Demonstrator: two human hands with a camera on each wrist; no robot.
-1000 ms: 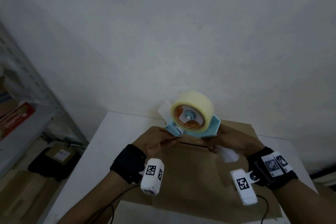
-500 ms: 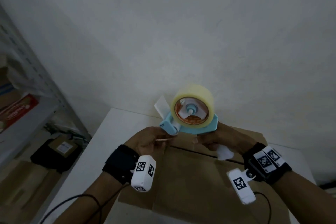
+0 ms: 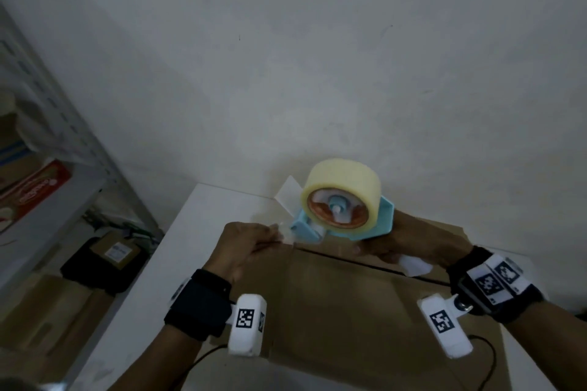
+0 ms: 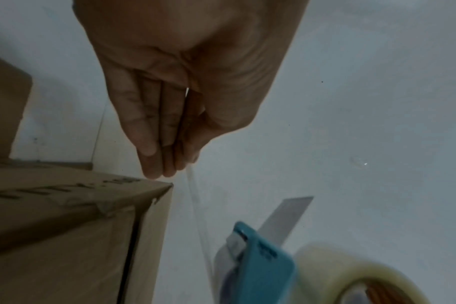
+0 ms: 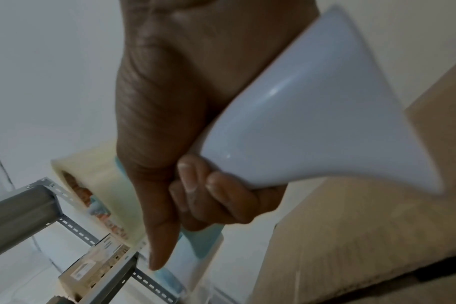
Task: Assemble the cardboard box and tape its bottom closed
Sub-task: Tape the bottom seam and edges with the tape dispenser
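Note:
A brown cardboard box [image 3: 355,311] stands on a white table [image 3: 152,292] with its closed flaps up, a dark seam running across them. Above its far edge my right hand [image 3: 397,247] grips the white handle [image 5: 312,115] of a blue tape dispenser [image 3: 346,222] that carries a roll of clear tape [image 3: 343,190]. My left hand [image 3: 251,247] pinches the free end of the tape [image 4: 195,207] between thumb and fingers, just off the box's far left corner [image 4: 167,185]. A short strip stretches from the dispenser's mouth to those fingers [image 4: 156,156].
A plain white wall rises behind the table. A grey metal shelf [image 3: 63,149] with packages stands at the left. On the floor below it lie a black bag [image 3: 104,260] with a small carton on it and flat cardboard [image 3: 41,320]. Cables [image 3: 486,355] trail from both wrists.
Both hands and the dispenser have shifted slightly, and the left hand has drawn a short strip of tape away from the dispenser toward the left.

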